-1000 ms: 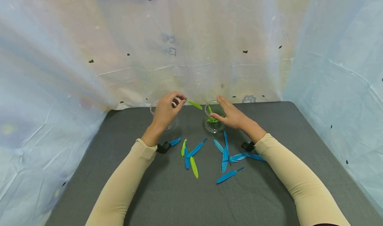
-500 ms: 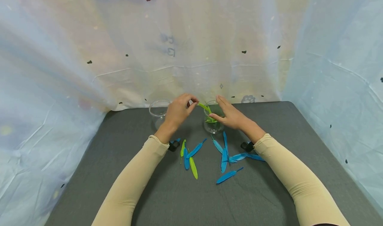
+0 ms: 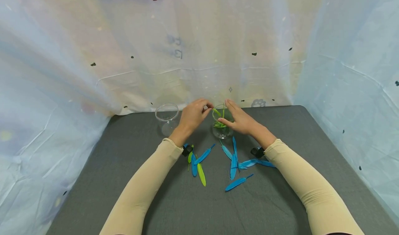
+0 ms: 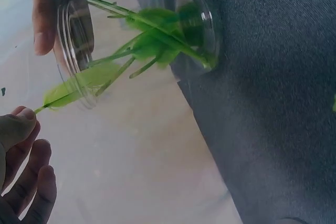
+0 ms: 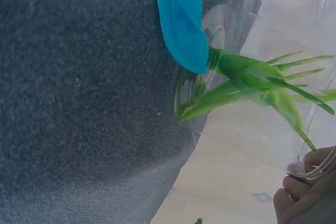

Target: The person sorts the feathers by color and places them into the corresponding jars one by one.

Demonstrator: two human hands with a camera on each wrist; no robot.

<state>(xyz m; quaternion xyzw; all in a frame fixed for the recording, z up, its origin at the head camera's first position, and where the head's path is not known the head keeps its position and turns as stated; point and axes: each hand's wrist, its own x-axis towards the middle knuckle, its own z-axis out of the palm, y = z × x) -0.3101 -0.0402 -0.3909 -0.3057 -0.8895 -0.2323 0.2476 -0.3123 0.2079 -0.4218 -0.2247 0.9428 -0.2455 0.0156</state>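
My left hand (image 3: 194, 114) pinches a green feather (image 4: 79, 85) by its quill, between thumb and forefinger. The vane of that feather passes through the mouth of a clear jar (image 3: 222, 134), which stands near the table's back edge. Several other green feathers (image 4: 155, 35) lie bunched inside the jar, some quills pointing toward the rim. My right hand (image 3: 243, 120) holds the jar near its rim, thumb on the near side and fingers on the far side. In the right wrist view, fingertips (image 5: 294, 187) show close by the rim.
A second clear jar (image 3: 167, 119) stands to the left. Several blue feathers (image 3: 236, 184) lie on the grey table (image 3: 199, 210) in front of the jars, with green feathers (image 3: 202, 175) among those at left. A patterned curtain (image 3: 199, 37) hangs behind the table.
My left hand has moved right, bringing the green feather from between the jars into the right jar's mouth. The left jar is now uncovered. My right hand has stayed at its jar.
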